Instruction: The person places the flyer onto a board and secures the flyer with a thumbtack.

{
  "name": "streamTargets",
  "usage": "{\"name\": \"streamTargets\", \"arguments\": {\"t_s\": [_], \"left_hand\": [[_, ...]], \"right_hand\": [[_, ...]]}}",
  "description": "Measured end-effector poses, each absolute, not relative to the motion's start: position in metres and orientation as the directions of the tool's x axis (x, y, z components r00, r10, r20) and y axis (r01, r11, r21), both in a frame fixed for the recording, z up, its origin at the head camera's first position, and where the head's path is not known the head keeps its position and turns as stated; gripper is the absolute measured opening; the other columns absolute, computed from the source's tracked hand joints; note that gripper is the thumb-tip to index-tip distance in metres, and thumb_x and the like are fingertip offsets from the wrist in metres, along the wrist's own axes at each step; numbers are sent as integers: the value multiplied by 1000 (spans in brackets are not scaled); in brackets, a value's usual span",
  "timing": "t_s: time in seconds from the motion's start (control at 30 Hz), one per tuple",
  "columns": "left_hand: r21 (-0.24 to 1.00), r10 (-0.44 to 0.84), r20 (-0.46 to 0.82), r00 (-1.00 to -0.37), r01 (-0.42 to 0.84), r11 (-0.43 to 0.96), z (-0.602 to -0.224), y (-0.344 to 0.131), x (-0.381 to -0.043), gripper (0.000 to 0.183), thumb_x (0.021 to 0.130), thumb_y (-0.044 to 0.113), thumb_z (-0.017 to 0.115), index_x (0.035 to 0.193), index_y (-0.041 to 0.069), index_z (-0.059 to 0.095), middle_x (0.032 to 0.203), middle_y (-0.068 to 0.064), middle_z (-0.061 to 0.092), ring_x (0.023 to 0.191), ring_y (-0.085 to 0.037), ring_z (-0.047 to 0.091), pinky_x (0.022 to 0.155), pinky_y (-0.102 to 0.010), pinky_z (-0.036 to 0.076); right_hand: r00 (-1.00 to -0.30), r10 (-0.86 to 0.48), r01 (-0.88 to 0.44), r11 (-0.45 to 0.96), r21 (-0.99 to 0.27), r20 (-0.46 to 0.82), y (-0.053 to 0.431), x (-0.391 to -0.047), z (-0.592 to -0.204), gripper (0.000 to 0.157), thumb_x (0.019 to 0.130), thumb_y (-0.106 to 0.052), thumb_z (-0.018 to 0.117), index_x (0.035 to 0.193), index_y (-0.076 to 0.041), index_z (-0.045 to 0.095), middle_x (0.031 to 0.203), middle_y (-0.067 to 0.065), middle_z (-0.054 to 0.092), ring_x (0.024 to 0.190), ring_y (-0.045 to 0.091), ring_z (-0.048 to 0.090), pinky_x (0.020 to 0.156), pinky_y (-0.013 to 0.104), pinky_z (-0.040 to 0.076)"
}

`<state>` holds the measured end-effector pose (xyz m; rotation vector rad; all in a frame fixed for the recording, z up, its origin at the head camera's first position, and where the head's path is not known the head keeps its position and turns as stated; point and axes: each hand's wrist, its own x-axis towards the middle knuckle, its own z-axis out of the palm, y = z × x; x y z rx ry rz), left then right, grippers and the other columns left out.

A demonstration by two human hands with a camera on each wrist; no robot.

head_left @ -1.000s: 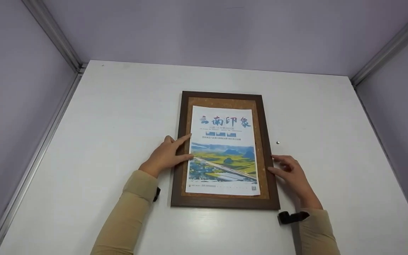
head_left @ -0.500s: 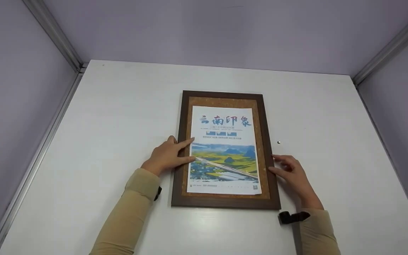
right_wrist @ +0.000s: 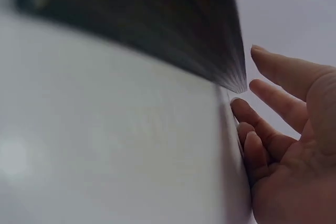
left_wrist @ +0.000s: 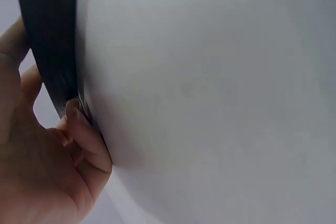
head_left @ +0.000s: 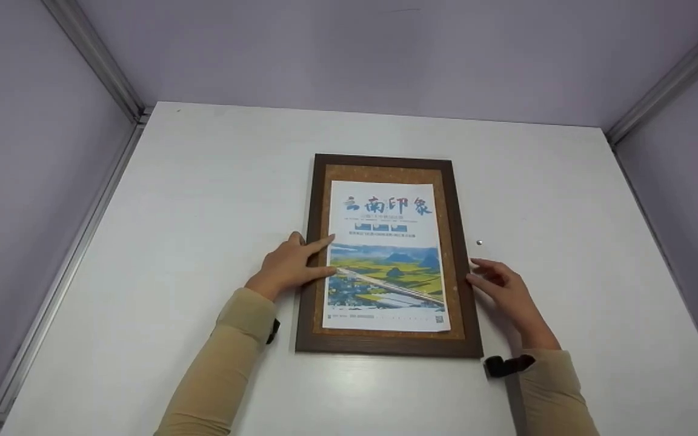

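In the head view a dark brown picture frame (head_left: 389, 347) with a cork backing lies against a white panel. On the cork is a white poster (head_left: 385, 260) with a landscape photo and large Chinese characters. My left hand (head_left: 285, 266) grips the frame's left side: thumb and index finger reach over the front to the poster's edge. The left wrist view shows other fingers (left_wrist: 86, 135) curled at the frame's edge, partly behind it. Beside the right side is my right hand (head_left: 506, 297); in the right wrist view its thumb and fingers (right_wrist: 283, 103) stand slightly off the frame edge (right_wrist: 231, 77).
A small shiny metal piece (head_left: 479, 243) sits on the white panel (head_left: 203, 181), right of the frame. Purple-grey walls (head_left: 361, 54) with metal corner rails (head_left: 91, 60) enclose the panel at the back and sides.
My right hand has shifted slightly up and right, its thumb coming off the frame's front to its outer edge. My left index finger has dropped slightly. The view has drifted a little.
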<state>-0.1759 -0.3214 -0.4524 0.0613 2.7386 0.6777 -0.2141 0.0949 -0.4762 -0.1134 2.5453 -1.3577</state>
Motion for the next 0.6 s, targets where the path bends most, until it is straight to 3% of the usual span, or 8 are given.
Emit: {"name": "streamTargets", "arguments": {"t_s": [0.17, 0.4, 0.6], "left_hand": [[469, 112, -297, -948, -43, 882, -453, -321, -176, 76, 87, 64, 63, 153, 43, 32, 140, -26, 41, 113, -36, 52, 87, -52, 47], [467, 113, -303, -946, -44, 883, -453, -321, -177, 76, 87, 65, 62, 153, 43, 32, 138, -26, 41, 110, -35, 52, 84, -50, 47], [464, 114, -295, -949, -38, 885, -453, -320, -178, 75, 88, 64, 63, 153, 43, 33, 134, -25, 44, 106, -34, 52, 79, -49, 47]], "right_hand": [[-963, -126, 136, 536, -833, -238, 97, -226, -467, 55, 96, -37, 65, 140, -6, 55, 119, 9, 60, 92, 6, 54, 76, 21, 48], [-955, -61, 228, 469, -853, -289, 100, -241, -464, 55, 97, -31, 64, 143, -3, 50, 90, -14, 63, 75, 2, 59, 68, 21, 51], [-954, -19, 273, 358, -893, -299, 100, -253, -464, 55, 97, -25, 65, 143, 0, 47, 83, -14, 62, 66, 3, 61, 60, 21, 54]]}}
